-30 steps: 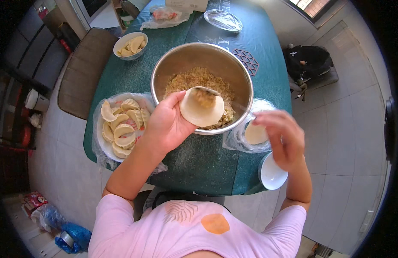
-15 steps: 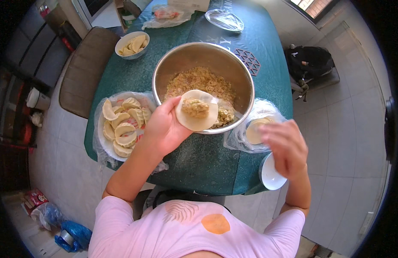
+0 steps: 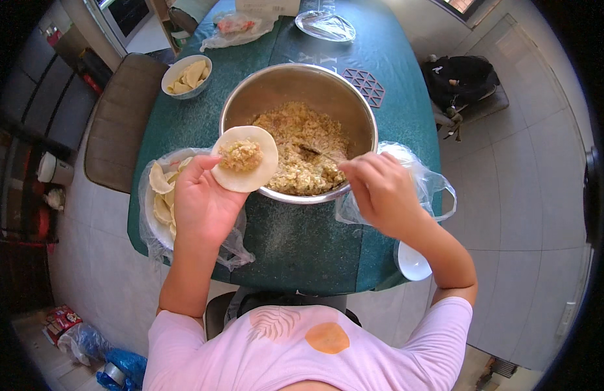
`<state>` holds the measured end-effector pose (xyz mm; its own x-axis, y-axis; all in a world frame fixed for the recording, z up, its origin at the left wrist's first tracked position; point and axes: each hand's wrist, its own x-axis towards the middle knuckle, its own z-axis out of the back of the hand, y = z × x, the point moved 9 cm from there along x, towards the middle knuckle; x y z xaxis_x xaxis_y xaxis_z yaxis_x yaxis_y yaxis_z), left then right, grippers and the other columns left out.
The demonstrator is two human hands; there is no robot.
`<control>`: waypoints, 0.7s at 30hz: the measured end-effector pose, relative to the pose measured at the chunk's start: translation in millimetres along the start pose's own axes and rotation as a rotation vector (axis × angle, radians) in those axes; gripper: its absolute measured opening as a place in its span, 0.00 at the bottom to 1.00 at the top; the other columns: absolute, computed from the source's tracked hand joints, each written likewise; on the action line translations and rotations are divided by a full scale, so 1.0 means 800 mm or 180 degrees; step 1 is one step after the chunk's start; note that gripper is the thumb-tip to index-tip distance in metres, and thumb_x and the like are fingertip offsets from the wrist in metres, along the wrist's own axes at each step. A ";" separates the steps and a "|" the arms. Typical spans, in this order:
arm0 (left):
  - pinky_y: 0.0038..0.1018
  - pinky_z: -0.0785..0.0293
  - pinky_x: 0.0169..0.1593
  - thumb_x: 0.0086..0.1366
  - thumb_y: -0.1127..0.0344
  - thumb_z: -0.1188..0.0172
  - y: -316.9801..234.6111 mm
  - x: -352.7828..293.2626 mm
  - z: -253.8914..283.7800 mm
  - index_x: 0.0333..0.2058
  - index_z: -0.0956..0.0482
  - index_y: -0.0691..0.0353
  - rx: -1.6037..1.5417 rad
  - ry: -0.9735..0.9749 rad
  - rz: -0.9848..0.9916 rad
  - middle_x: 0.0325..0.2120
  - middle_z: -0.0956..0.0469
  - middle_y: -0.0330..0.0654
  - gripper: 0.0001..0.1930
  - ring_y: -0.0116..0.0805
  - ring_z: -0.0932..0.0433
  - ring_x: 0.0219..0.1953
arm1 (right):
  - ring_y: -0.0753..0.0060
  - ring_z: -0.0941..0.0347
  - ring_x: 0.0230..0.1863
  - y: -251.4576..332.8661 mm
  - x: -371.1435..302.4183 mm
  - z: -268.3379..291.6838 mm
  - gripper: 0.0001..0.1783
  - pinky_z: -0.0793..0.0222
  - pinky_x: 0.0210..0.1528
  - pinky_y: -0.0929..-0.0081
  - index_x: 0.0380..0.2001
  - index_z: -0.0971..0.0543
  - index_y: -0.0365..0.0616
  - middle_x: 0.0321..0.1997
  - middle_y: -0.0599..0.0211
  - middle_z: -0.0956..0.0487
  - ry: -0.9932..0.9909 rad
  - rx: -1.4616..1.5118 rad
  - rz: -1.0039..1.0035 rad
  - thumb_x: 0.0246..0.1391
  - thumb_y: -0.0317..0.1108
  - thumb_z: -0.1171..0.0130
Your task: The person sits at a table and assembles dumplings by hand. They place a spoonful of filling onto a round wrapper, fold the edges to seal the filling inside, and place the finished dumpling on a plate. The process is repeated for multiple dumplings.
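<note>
My left hand (image 3: 207,205) holds a round dumpling wrapper (image 3: 266,166) with a mound of filling (image 3: 242,155) on it, just off the left rim of a steel mixing bowl (image 3: 240,98). Minced filling (image 3: 302,127) covers the bottom of that bowl. Over its right rim, my right hand (image 3: 380,192) pinches a thin dark utensil (image 3: 321,154), apparently a spoon, with its far end down in the filling. A plate of folded dumplings (image 3: 162,203), resting on plastic, is partly hidden behind my left hand. Behind my right hand lies a clear plastic bag (image 3: 426,186).
A white bowl (image 3: 414,262) sits at the table's right front edge. Toward the far left is a bowl of dumplings (image 3: 190,77). A lattice trivet (image 3: 366,86), a covered plate (image 3: 325,26) and a plastic bag (image 3: 240,29) lie beyond the mixing bowl.
My left hand has carried the filled wrapper left, off the mixing bowl. My right hand, empty over the bag at right, has come to the bowl's rim and taken hold of the spoon.
</note>
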<state>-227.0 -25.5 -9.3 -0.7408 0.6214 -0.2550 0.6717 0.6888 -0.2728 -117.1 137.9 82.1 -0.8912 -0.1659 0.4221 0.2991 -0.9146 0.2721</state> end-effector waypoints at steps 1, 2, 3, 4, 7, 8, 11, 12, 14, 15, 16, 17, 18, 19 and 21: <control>0.46 0.49 0.66 0.56 0.74 0.54 0.000 -0.001 -0.002 0.55 0.40 0.77 0.0098 0.0073 -0.0004 0.55 0.35 0.59 0.26 0.51 0.39 0.61 | 0.56 0.27 0.33 0.001 -0.001 0.001 0.06 0.32 0.39 0.63 0.33 0.24 0.40 0.30 0.59 0.23 -0.0066 0.0095 -0.0048 0.48 0.24 0.45; 0.46 0.49 0.66 0.53 0.76 0.54 -0.001 -0.001 -0.004 0.54 0.40 0.78 0.0197 0.0146 -0.0008 0.55 0.35 0.59 0.27 0.51 0.39 0.61 | 0.56 0.27 0.33 0.001 -0.002 0.003 0.06 0.32 0.39 0.63 0.32 0.24 0.40 0.31 0.59 0.23 -0.0132 0.0190 -0.0096 0.48 0.24 0.45; 0.47 0.49 0.66 0.51 0.78 0.54 -0.001 -0.001 -0.008 0.54 0.40 0.78 0.0294 0.0232 -0.0009 0.55 0.35 0.59 0.28 0.51 0.39 0.61 | 0.55 0.27 0.34 0.000 -0.003 0.005 0.06 0.32 0.39 0.62 0.32 0.24 0.40 0.31 0.59 0.23 -0.0203 0.0272 -0.0144 0.48 0.23 0.45; 0.47 0.49 0.66 0.49 0.79 0.55 0.000 -0.001 -0.008 0.54 0.39 0.78 0.0362 0.0218 -0.0026 0.55 0.35 0.59 0.29 0.51 0.39 0.61 | 0.58 0.25 0.33 -0.011 -0.005 0.006 0.06 0.30 0.37 0.66 0.34 0.24 0.38 0.31 0.58 0.22 -0.0270 0.0329 -0.0270 0.51 0.24 0.45; 0.46 0.47 0.66 0.45 0.82 0.56 -0.001 -0.003 -0.008 0.54 0.39 0.78 0.0580 0.0165 -0.0097 0.54 0.35 0.58 0.31 0.51 0.38 0.60 | 0.65 0.23 0.32 -0.072 -0.019 -0.009 0.06 0.29 0.34 0.73 0.35 0.23 0.36 0.31 0.57 0.21 -0.0573 0.1341 -0.1357 0.55 0.26 0.45; 0.46 0.45 0.65 0.45 0.83 0.56 -0.003 -0.004 -0.005 0.54 0.40 0.77 0.0657 0.0137 -0.0122 0.54 0.35 0.58 0.31 0.51 0.38 0.60 | 0.74 0.23 0.31 -0.085 -0.022 -0.011 0.08 0.29 0.32 0.79 0.37 0.23 0.34 0.30 0.59 0.20 -0.0561 0.1547 -0.1588 0.58 0.29 0.46; 0.46 0.43 0.64 0.44 0.83 0.56 -0.004 -0.003 -0.005 0.54 0.41 0.77 0.0718 0.0102 -0.0127 0.53 0.35 0.57 0.32 0.51 0.37 0.59 | 0.77 0.24 0.31 -0.113 -0.030 -0.017 0.08 0.28 0.33 0.80 0.37 0.23 0.34 0.30 0.63 0.20 -0.0785 0.2123 -0.1891 0.59 0.29 0.48; 0.46 0.42 0.64 0.45 0.83 0.56 -0.005 -0.004 -0.006 0.54 0.41 0.77 0.0712 0.0092 -0.0124 0.53 0.35 0.57 0.32 0.51 0.37 0.59 | 0.78 0.24 0.31 -0.117 -0.032 -0.016 0.09 0.28 0.34 0.81 0.37 0.24 0.34 0.31 0.64 0.19 -0.0800 0.2094 -0.1898 0.59 0.28 0.49; 0.46 0.42 0.64 0.45 0.83 0.56 -0.005 -0.004 -0.007 0.54 0.41 0.77 0.0717 0.0057 -0.0119 0.53 0.35 0.57 0.32 0.51 0.37 0.59 | 0.78 0.24 0.31 -0.115 -0.034 -0.011 0.09 0.28 0.34 0.81 0.36 0.24 0.33 0.31 0.63 0.20 -0.0693 0.1991 -0.1903 0.59 0.28 0.50; 0.46 0.42 0.64 0.45 0.83 0.56 -0.004 -0.005 -0.006 0.54 0.41 0.77 0.0716 0.0037 -0.0109 0.53 0.35 0.57 0.32 0.51 0.37 0.59 | 0.78 0.24 0.31 -0.113 -0.034 -0.008 0.09 0.28 0.34 0.82 0.36 0.24 0.33 0.31 0.63 0.20 -0.0637 0.1936 -0.1912 0.59 0.28 0.50; 0.46 0.42 0.64 0.45 0.83 0.56 -0.004 -0.005 -0.007 0.54 0.41 0.77 0.0710 0.0036 -0.0101 0.53 0.35 0.57 0.32 0.51 0.37 0.59 | 0.78 0.24 0.31 -0.110 -0.032 -0.004 0.09 0.28 0.34 0.81 0.36 0.24 0.33 0.31 0.62 0.20 -0.0635 0.1921 -0.1888 0.59 0.28 0.50; 0.46 0.42 0.64 0.45 0.83 0.56 -0.003 -0.004 -0.008 0.54 0.41 0.77 0.0705 0.0036 -0.0092 0.53 0.35 0.57 0.32 0.51 0.37 0.59 | 0.78 0.23 0.31 -0.108 -0.031 -0.001 0.09 0.28 0.34 0.81 0.35 0.24 0.33 0.31 0.62 0.20 -0.0634 0.1904 -0.1864 0.59 0.28 0.50; 0.46 0.42 0.64 0.45 0.83 0.56 -0.002 -0.004 -0.008 0.54 0.41 0.77 0.0699 0.0037 -0.0087 0.53 0.35 0.57 0.32 0.50 0.37 0.59 | 0.78 0.23 0.31 -0.106 -0.029 0.003 0.09 0.28 0.34 0.81 0.35 0.24 0.32 0.31 0.62 0.20 -0.0632 0.1888 -0.1836 0.59 0.28 0.51; 0.45 0.42 0.64 0.45 0.83 0.57 -0.002 -0.004 -0.008 0.54 0.41 0.77 0.0714 0.0031 -0.0083 0.53 0.35 0.57 0.31 0.50 0.36 0.59 | 0.78 0.23 0.31 -0.104 -0.029 0.008 0.09 0.28 0.34 0.81 0.35 0.24 0.33 0.31 0.62 0.20 -0.0612 0.1815 -0.1871 0.59 0.28 0.51; 0.45 0.42 0.64 0.46 0.83 0.57 -0.001 -0.004 -0.007 0.54 0.41 0.76 0.0745 0.0019 -0.0080 0.53 0.35 0.57 0.31 0.50 0.36 0.59 | 0.77 0.23 0.31 -0.102 -0.031 0.016 0.09 0.28 0.34 0.81 0.34 0.24 0.33 0.31 0.61 0.20 -0.0568 0.1671 -0.1935 0.59 0.28 0.51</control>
<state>-225.3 -26.2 -3.0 -0.7569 0.6078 -0.2403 0.6356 0.5991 -0.4868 -115.3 221.6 60.2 -0.8947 0.4044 0.1898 -0.0583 -0.5269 0.8479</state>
